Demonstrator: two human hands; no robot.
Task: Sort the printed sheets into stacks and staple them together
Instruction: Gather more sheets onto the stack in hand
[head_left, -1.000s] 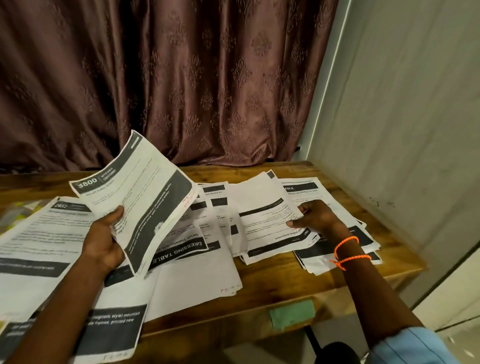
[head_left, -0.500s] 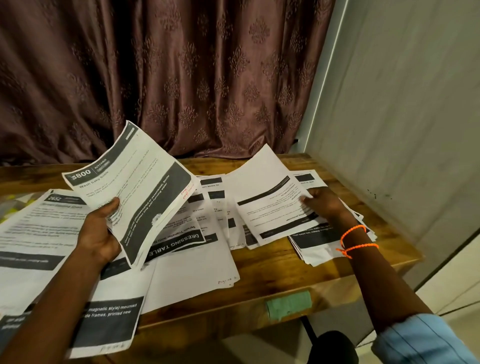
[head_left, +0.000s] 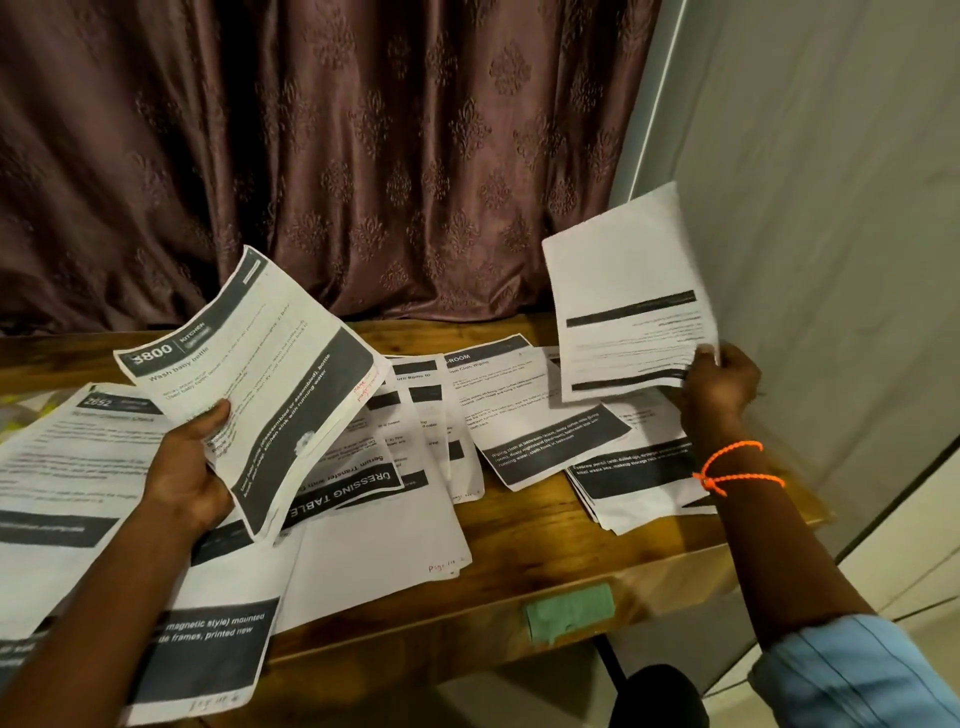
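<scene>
While the left hand (head_left: 182, 467) grips a kitchen bundle (head_left: 260, 384) and the right hand (head_left: 722, 387) pinches a lifted sheet (head_left: 628, 296), sorting proceeds; next, probably matching that sheet to a stack on the table (head_left: 519, 525).

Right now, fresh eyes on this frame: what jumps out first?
The two raised sheets: the left hand grips a "Wash baby bottle" sheet tilted above the left of the table, and the right hand pinches a lifted sheet at the right, near the wall. Below them, printed sheets sprawl overlapping across the wooden table, before a brown curtain.
</scene>
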